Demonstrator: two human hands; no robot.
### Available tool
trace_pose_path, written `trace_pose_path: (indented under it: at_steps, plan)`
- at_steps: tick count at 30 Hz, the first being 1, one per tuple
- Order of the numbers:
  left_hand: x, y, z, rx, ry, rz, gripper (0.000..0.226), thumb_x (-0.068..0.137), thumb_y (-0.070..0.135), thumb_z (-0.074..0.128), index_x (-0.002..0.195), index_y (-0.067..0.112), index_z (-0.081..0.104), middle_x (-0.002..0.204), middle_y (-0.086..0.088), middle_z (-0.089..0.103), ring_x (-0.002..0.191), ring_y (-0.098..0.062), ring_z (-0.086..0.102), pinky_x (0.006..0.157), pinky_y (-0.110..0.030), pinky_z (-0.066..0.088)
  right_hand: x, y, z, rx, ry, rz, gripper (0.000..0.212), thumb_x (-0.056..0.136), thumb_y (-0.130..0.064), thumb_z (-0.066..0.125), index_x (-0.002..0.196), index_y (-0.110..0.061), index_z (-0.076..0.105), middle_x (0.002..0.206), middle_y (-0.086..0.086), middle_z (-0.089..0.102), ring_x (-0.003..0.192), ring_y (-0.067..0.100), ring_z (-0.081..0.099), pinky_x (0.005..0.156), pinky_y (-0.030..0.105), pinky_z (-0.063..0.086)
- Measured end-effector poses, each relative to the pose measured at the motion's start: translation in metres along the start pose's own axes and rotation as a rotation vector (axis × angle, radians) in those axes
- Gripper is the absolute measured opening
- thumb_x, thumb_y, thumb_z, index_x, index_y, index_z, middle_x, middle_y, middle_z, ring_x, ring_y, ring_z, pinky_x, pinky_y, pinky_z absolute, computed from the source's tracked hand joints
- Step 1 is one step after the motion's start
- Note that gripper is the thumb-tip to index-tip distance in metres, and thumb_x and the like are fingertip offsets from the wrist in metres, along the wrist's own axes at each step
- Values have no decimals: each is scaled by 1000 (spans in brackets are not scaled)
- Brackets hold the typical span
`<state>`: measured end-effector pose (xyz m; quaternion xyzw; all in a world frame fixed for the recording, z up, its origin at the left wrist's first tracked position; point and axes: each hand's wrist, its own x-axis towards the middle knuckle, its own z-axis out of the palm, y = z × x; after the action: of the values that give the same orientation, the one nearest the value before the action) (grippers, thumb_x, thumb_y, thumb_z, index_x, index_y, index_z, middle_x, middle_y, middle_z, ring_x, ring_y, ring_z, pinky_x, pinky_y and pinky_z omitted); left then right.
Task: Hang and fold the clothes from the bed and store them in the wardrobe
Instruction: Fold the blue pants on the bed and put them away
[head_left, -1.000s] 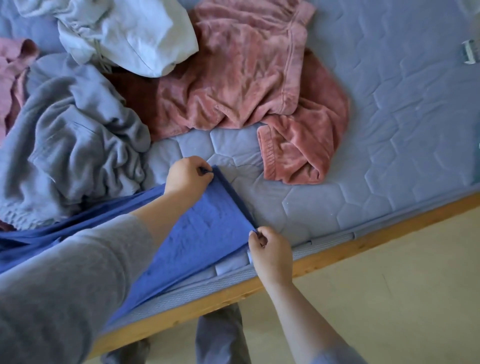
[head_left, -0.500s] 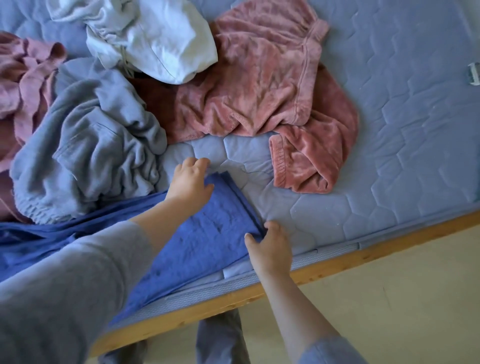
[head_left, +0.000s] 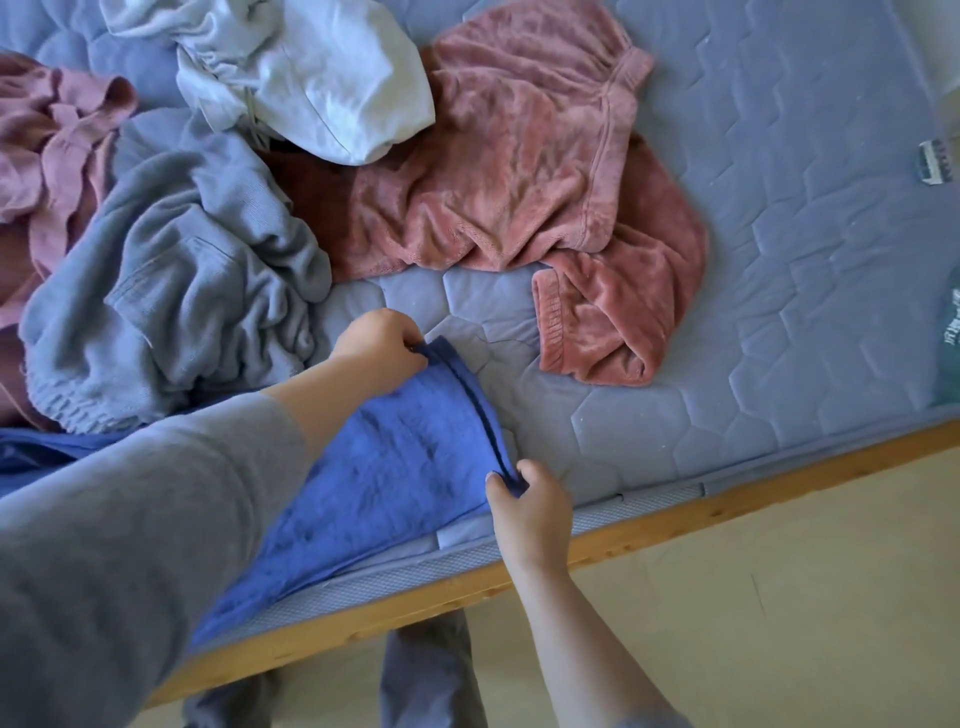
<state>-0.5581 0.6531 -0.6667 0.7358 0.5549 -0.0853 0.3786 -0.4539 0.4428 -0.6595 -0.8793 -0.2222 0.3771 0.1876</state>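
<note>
A bright blue garment (head_left: 395, 467) lies flat along the near edge of the quilted mattress (head_left: 779, 322). My left hand (head_left: 382, 348) pinches the far corner of its hemmed end. My right hand (head_left: 530, 506) pinches the near corner of the same hem, close to the mattress edge. The hem runs straight between the two hands. My grey sleeve hides the garment's left part. Behind lie a crumpled grey sweatshirt (head_left: 171, 291), a pink fleece garment (head_left: 524, 197) and a white garment (head_left: 311, 78).
A mauve garment (head_left: 57, 145) is bunched at the far left. The wooden bed frame (head_left: 779, 467) borders the mattress, with beige floor (head_left: 779, 597) below. A small striped object (head_left: 935, 163) and a dark green item (head_left: 950, 338) sit at the right edge.
Half a second ago both hands lay flat on the blue garment's end; now each one pinches a corner of the hem again, slightly lifted.
</note>
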Motion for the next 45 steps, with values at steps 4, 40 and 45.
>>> trace_pose_path:
  at_steps: [4, 40, 45]
  plan:
    - [-18, -12, -24, -16, 49, 45, 13, 82, 19, 69, 93, 14, 73, 85, -1, 65, 82, -21, 58, 68, -27, 41, -13, -7, 0, 52, -2, -82, 21, 88, -26, 62, 75, -22, 46, 73, -2, 57, 68, 12, 48, 65, 29, 41]
    - [-230, -329, -120, -706, 413, -509, 12, 77, 7, 59, 74, 15, 67, 60, 1, 62, 58, -16, 56, 64, -29, 51, -237, -139, 223, -248, -572, -735, 16, 81, -27, 59, 72, -19, 48, 61, -6, 47, 60, 14, 44, 57, 30, 38]
    - [-231, -357, -114, -770, 455, -477, 22, 81, 1, 55, 74, 21, 62, 68, 1, 63, 56, -13, 53, 63, -27, 47, -250, -138, 255, -313, -605, -754, 16, 81, -29, 58, 75, -17, 51, 64, -8, 50, 64, 15, 49, 60, 32, 44]
